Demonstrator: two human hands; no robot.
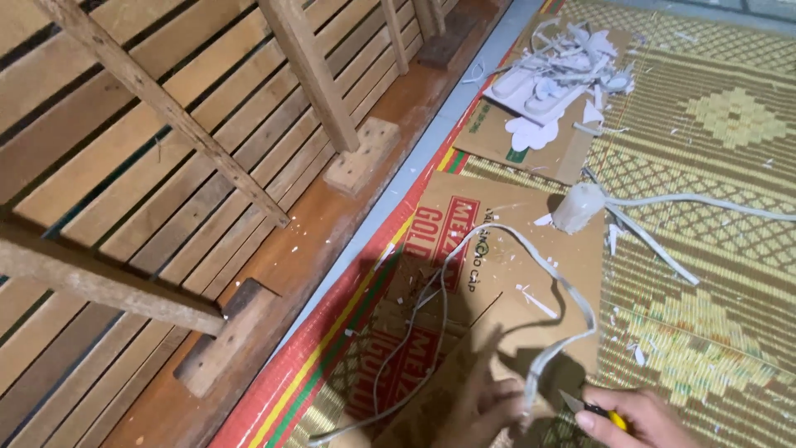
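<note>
— Where it looped over the flattened cardboard box [497, 274], how did the white flat cable [572, 299] look?
— Pale, ribbon-like, partly split into thin strands. The left hand [489, 406] pinched its end above the cardboard; the right hand [638, 419] was closed round a yellow-handled utility knife [593, 408] just beside.

A white flat cable [531, 274] is looping over brown cardboard [514, 307] printed in red. The knife [597, 408] is showing a yellow handle. The woven mat [713, 166] is showing green-and-yellow diamond patterns, its border [332, 332] striped red, yellow and green.
</note>
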